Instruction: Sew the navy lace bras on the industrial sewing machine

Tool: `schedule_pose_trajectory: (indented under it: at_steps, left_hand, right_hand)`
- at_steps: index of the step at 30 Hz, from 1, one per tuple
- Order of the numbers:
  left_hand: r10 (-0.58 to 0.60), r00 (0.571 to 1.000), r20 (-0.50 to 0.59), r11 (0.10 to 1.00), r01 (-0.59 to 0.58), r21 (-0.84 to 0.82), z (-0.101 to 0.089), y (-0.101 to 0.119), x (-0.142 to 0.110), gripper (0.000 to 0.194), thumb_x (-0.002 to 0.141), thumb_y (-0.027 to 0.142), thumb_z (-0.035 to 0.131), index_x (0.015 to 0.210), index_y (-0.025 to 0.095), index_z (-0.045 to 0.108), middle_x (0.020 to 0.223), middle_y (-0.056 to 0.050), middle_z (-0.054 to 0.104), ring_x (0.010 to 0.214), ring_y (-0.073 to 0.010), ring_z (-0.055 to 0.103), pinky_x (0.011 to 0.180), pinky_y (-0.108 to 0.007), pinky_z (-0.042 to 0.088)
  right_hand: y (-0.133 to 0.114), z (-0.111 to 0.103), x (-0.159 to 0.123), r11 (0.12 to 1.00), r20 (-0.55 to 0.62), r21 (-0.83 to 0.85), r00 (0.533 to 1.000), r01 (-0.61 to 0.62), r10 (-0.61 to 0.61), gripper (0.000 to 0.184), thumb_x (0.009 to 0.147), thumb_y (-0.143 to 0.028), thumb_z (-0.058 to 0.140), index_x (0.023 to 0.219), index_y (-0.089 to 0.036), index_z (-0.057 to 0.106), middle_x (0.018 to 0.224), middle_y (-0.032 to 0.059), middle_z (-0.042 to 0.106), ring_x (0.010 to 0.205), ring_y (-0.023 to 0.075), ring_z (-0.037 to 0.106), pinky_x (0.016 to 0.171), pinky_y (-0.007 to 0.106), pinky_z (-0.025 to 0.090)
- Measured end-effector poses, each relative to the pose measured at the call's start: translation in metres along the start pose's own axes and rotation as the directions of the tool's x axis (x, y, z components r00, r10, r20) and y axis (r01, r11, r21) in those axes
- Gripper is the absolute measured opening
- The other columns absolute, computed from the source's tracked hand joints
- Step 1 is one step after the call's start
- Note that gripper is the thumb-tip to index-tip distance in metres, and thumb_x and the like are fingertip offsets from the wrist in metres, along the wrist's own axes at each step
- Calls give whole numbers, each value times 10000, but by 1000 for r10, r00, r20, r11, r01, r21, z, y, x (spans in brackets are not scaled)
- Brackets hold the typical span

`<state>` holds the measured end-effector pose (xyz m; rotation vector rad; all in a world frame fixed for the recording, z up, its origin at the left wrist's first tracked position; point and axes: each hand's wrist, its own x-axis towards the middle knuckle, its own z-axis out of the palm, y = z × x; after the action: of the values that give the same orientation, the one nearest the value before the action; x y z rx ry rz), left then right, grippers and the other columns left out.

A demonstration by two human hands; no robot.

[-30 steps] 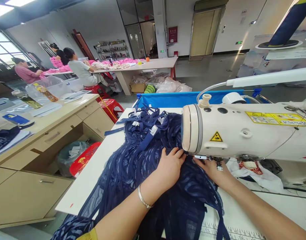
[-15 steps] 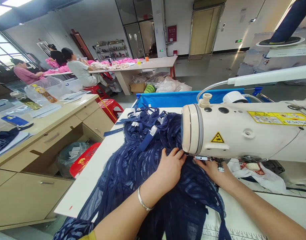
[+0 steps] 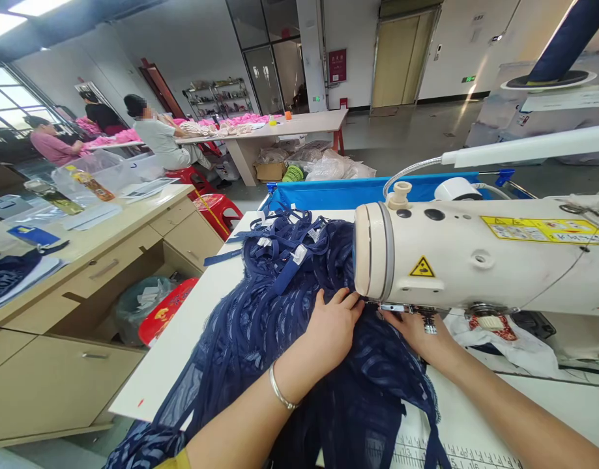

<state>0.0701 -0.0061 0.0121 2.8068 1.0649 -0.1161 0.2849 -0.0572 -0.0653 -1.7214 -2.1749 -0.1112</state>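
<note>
A pile of navy lace garments (image 3: pixel 274 312) with straps and white labels lies across the white sewing table (image 3: pixel 201 326). My left hand (image 3: pixel 334 326), a silver bangle at its wrist, rests on the cloth, fingers spread, fingertips close to the left end of the sewing machine head (image 3: pixel 426 254). Under that head, my right hand (image 3: pixel 423 335) reaches in from the right, its fingers closed at the garment's edge beside the presser-foot area. Machine parts partly cover those fingers. The needle and the stitching point are hidden.
White cloth (image 3: pixel 504 345) lies under the machine arm. A ruler scale (image 3: pixel 450 453) runs along the front. Behind the table is a blue fabric trough (image 3: pixel 328 194). At left stands a desk (image 3: pixel 118 241) with bottles and papers. Several people sit at far tables with pink items.
Both hands and the garments stay in nearly the same place. The view shifts very slightly. In the background, the person in black has moved upright and away from the person in the pale top.
</note>
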Motion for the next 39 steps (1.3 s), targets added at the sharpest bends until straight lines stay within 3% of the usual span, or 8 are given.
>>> schedule_pose_trajectory:
  at_steps: [3, 8, 18, 23, 29, 39]
  left_hand:
    - [3, 1000, -2, 1000, -3, 3, 0, -1, -1, 537, 911, 100, 357, 1417, 188, 514, 1398, -121, 570, 1299, -305, 490, 1096, -688, 336]
    - [1, 1000, 4, 1000, -1, 12, -1, -1, -1, 532, 913, 103, 363, 1413, 200, 517, 1396, -123, 568, 1311, -295, 482, 1105, -659, 344]
    - [11, 1000, 18, 1000, -12, 18, -3, -1, -1, 546, 906, 103, 368, 1425, 199, 506, 1406, -130, 552, 1336, -299, 446, 1117, -662, 311]
    - [7, 999, 39, 1000, -7, 18, -4, -1, 1, 563, 889, 97, 380, 1432, 180, 503, 1382, -147, 563, 1317, -316, 453, 1103, -673, 312]
    - [14, 1000, 24, 1000, -14, 7, -2, -2, 0, 575, 873, 85, 376, 1425, 184, 508, 1394, -139, 553, 1321, -317, 447, 1102, -694, 300]
    - [-5, 999, 40, 999, 4, 33, -2, 0, 1, 537, 897, 92, 377, 1400, 190, 534, 1321, -154, 587, 1318, -335, 445, 1094, -703, 289]
  right_hand:
    - [1, 4, -2, 994, 99, -75, 992, 83, -75, 484, 920, -44, 336, 1152, -259, 702, 1112, 80, 729, 987, 271, 700, 917, 543, 554]
    - [0, 0, -1, 999, 48, -11, 998, 30, -30, 460, 915, -37, 387, 1138, -276, 710, 1091, 78, 731, 1003, 278, 701, 925, 533, 554]
    - [-1, -8, -1, 1000, 96, -8, 995, -4, 5, 433, 950, -99, 382, 1177, -279, 704, 1086, 75, 730, 968, 253, 698, 920, 473, 553]
    - [2, -1, -3, 993, 164, -91, 984, 81, -65, 562, 927, -33, 275, 1211, -279, 693, 1088, 72, 727, 960, 265, 697, 841, 464, 567]
    - [0, -5, -5, 999, 36, 17, 999, -38, 37, 375, 930, -135, 461, 1186, -287, 689, 1034, 66, 735, 949, 244, 698, 888, 431, 561]
    - [-7, -15, -3, 992, 27, 105, 997, -73, 70, 321, 921, -210, 477, 1159, -283, 679, 1029, 63, 731, 1022, 241, 676, 926, 428, 555]
